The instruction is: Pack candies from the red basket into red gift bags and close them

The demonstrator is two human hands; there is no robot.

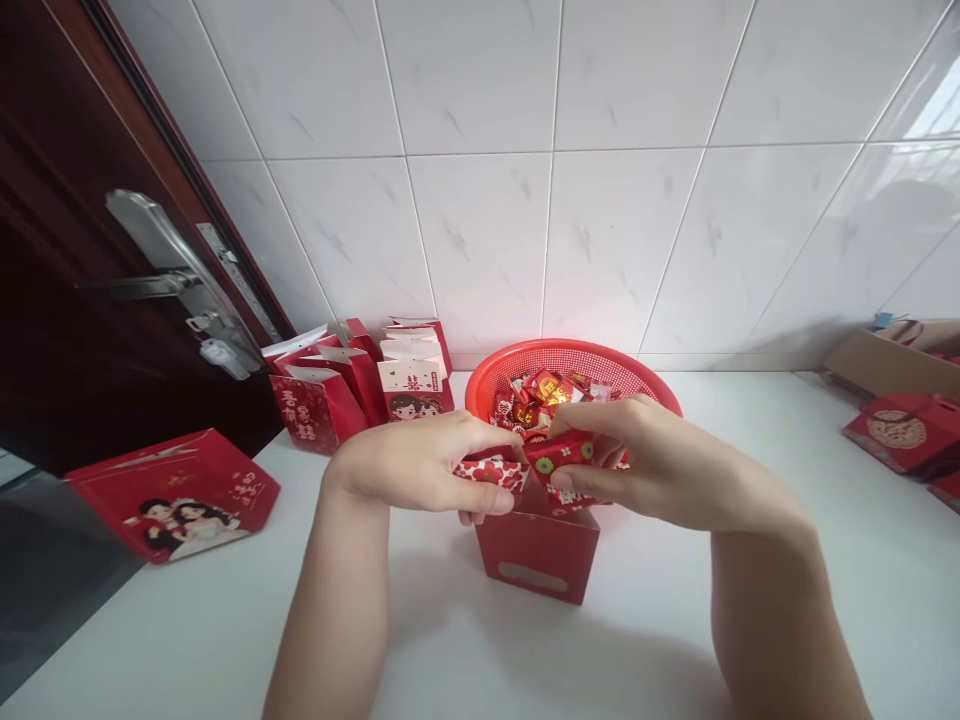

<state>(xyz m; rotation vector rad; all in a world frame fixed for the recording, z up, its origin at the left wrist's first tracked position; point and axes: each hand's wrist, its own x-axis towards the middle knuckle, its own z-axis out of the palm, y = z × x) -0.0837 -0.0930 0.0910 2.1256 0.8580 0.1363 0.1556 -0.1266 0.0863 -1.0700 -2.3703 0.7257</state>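
Note:
My left hand (435,465) is closed on a small packet with red flowers on white (491,472). Beside it, my right hand (622,460) grips red packets, the upper one a red packet with green flowers (559,455). Both hands are just above an open red gift box (538,555), which stands upright on the table; my fingers and the packets cover much of its opening. Behind the hands sits a red plastic basket (570,350) holding many wrapped candies (551,388), partly hidden by my right hand.
Several red gift boxes (319,405) stand at the back left against the tiled wall. A flattened red box (180,500) with a couple printed on it lies at the left edge, near a dark door (52,250). On the right are a cardboard box (892,365) and red boxes (904,430).

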